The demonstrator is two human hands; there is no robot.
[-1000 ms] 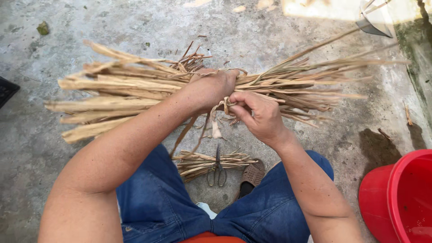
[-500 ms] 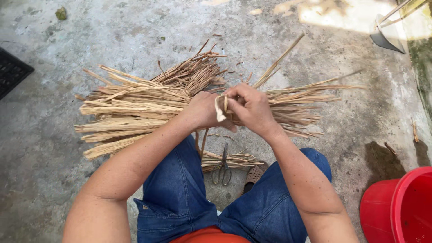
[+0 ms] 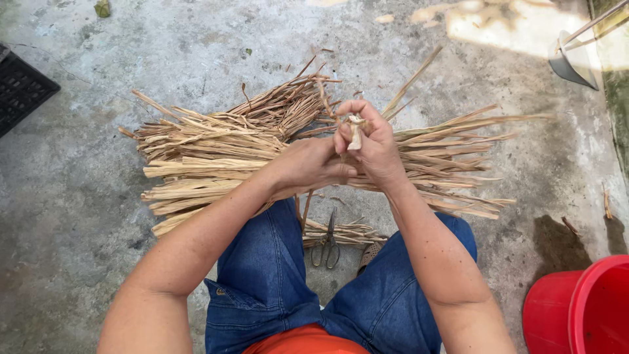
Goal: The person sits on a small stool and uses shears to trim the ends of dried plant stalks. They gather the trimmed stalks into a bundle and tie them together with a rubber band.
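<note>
Right now we have both hands together over the middle of the bundle of dried strips (image 3: pixel 216 164), which lies across the concrete floor (image 3: pixel 98 262) just beyond our knees. Our right hand (image 3: pixel 370 147) is closed, its fingers pinching a short pale strip end (image 3: pixel 355 134) that stands up out of the fist; our left hand (image 3: pixel 311 164) presses against it from the side, fingers curled around the same spot, so neither hand is spread

From here, the main risk looks like the pinched end slipping out of our grip, since it is short and the material looks dry and smooth; if that happens, whatever holds the bundle at its middle could loosen and the strips fan apart on both sides. Dry strips may also snap if we pull hard, and the splintered ends near our fingers could prick the skin

Nearer to us than the bundle, between our legs, the scissors (image 3: pixel 325 239) lie on a smaller sheaf (image 3: pixel 347 231), close enough to knock with a knee. A red bucket (image 3: pixel 580 308) stands to the right of the bundle, well apart
</note>
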